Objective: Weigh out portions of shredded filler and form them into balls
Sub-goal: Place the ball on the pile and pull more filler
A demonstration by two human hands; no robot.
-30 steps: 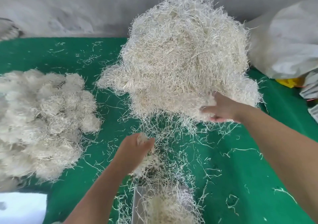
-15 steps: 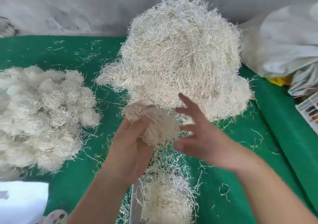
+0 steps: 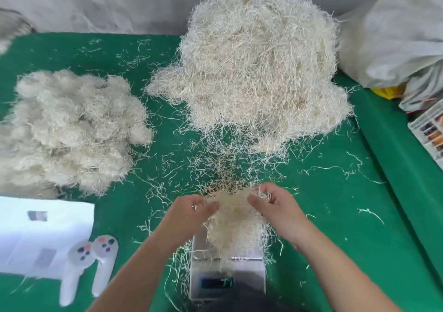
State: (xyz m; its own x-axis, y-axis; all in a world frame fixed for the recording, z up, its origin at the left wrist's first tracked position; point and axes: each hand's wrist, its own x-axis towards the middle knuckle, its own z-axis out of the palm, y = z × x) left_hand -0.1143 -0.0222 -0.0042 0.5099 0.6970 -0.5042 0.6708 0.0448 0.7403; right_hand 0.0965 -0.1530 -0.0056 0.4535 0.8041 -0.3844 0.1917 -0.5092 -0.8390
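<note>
Gripping filler clump (image 3: 236,218) with my left hand (image 3: 191,209) and right hand (image 3: 275,207), both pinching it above scale (image 3: 227,278) on green surface (image 3: 335,215).

I see the table (image 3: 323,215) covered in matt green cloth with a fine, felt-like nap. The shredded filler (image 3: 259,71) looks like dry, pale, wiry fibre, rough and tangled; the formed balls (image 3: 72,129) share that fuzzy surface. The scale (image 3: 249,263) has a smooth brushed-metal platform and a light plastic body. At right, a bag (image 3: 395,35) of thin, slightly glossy whitish plastic film.
</note>
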